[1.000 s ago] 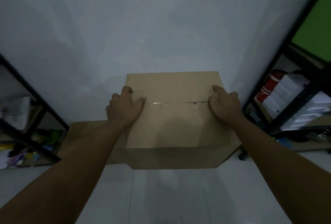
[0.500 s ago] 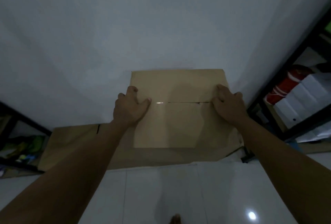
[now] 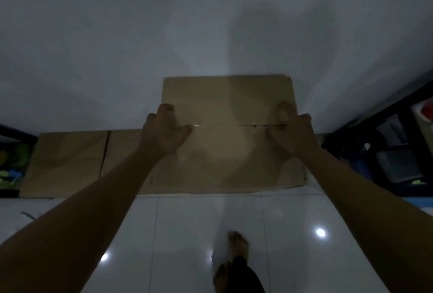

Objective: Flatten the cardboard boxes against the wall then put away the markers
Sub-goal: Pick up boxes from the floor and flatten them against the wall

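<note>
**Pressing the box flat to the wall**

Nearest the camera, a bare foot (image 3: 237, 244) stands on the glossy white tiled floor (image 3: 187, 234), which mirrors small ceiling lights. Both forearms reach forward from there.

The left hand (image 3: 164, 132) lies spread on the cardboard box (image 3: 228, 152), fingers (image 3: 165, 108) splayed and open, palm pushing rather than gripping. The right hand (image 3: 290, 132) mirrors it on the other side, its fingers slightly curled at the box's right edge; it appears to press too, and nothing is enclosed in it. Both thumbs sit along the thin dark seam (image 3: 234, 125) where two flaps meet.

The box looks nearly flat against the wall (image 3: 210, 23), its lower edge resting on the floor. To finish this step well, I judge the pressure should stay even on both sides of the seam, so the flaps do not spring outward, and the bottom edge should be kept from sliding on the slick tiles.

The cardboard is matte, tan and rectangular, with faint creases. To the left another flattened sheet (image 3: 68, 163) leans on the same wall. Dark shelving (image 3: 386, 152) stands at the far right. No markers are identifiable in this dim light.
</note>
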